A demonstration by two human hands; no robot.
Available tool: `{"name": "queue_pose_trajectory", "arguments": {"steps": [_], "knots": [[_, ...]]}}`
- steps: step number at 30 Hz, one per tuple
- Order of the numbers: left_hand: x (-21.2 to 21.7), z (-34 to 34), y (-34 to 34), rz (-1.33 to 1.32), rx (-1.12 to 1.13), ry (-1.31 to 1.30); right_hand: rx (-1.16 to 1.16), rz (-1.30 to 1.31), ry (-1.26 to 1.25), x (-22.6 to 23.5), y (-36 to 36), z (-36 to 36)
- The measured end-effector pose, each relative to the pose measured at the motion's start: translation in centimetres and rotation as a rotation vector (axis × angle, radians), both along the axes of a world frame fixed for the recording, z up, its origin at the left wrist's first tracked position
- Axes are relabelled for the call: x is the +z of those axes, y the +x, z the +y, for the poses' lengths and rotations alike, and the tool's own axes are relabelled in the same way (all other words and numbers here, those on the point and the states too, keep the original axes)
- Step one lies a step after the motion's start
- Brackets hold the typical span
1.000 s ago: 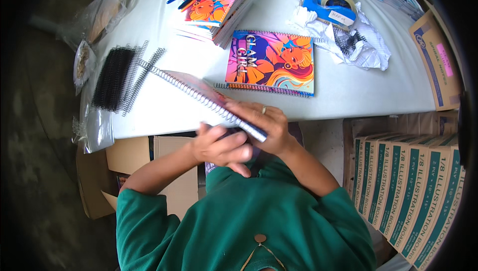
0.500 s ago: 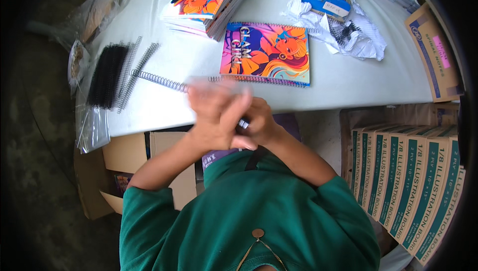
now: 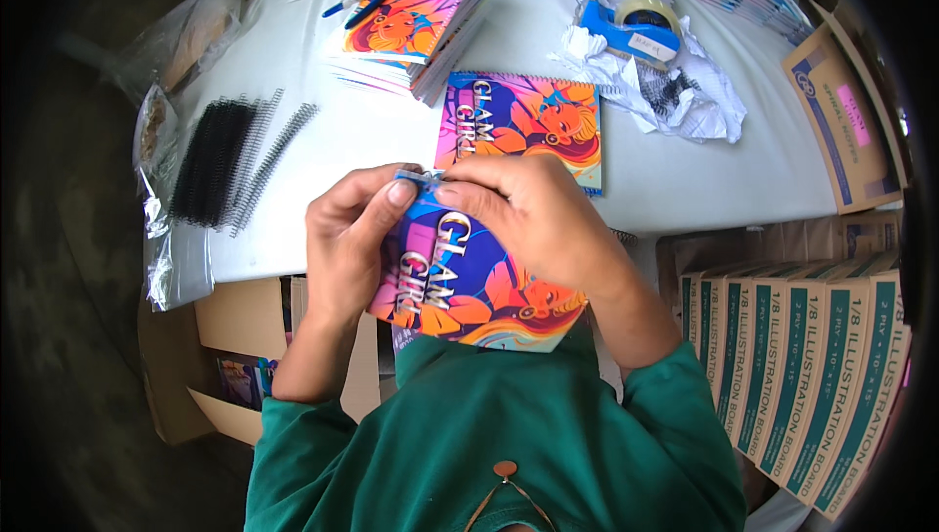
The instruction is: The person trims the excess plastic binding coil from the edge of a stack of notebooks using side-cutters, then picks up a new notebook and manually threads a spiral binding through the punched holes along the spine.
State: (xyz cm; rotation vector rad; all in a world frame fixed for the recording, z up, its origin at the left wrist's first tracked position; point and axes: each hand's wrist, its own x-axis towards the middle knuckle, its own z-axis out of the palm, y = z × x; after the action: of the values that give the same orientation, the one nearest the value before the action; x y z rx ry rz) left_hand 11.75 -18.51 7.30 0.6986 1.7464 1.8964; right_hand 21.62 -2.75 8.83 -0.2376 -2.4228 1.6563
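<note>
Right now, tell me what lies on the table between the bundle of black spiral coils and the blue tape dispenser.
In the head view, between the black spiral coils and the tape dispenser lie a stack of colourful booklets and one bound booklet.

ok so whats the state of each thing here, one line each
left hand: gripping the held notebook's top edge
right hand: gripping the same edge
held notebook: closed, tilted, off the table
notebook on table: closed, flat
notebook stack: closed, piled
black spiral coils: loose, side by side
tape dispenser: resting on crumpled paper

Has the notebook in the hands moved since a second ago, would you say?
Yes. The notebook has come off the table edge toward the person's chest, cover now facing up.
</note>
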Motion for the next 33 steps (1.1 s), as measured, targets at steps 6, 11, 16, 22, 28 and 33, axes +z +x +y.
{"name": "queue_pose_trajectory", "arguments": {"steps": [6, 11, 16, 22, 28, 33], "knots": [[-0.7, 0.9, -1.8, -0.108, -0.270, 0.135, -0.086, 0.222, -0.387, -2.7, -0.4, -0.1], [-0.3, 1.5, -3.4, 0.003, -0.415, -0.008, -0.126, 0.240, -0.295, -4.3, -0.7, -0.7], [0.6, 1.6, -3.8, 0.356, -0.292, -0.111, -0.267, 0.319, -0.118, -3.6, 0.0, -0.8], [-0.9, 4.5, -3.8, 0.113, 0.078, 0.022, -0.755, 0.894, -0.511, -5.0, 0.5, 4.1], [-8.4, 7.0, -4.0, 0.675, 0.261, -0.562, -0.960, 0.181, 0.365, -14.0, 3.5, 5.0], [-10.8, 6.6, -4.8, 0.867, 0.210, -0.641, -0.901, 0.010, 0.548, -14.5, 3.9, 3.6]]}}
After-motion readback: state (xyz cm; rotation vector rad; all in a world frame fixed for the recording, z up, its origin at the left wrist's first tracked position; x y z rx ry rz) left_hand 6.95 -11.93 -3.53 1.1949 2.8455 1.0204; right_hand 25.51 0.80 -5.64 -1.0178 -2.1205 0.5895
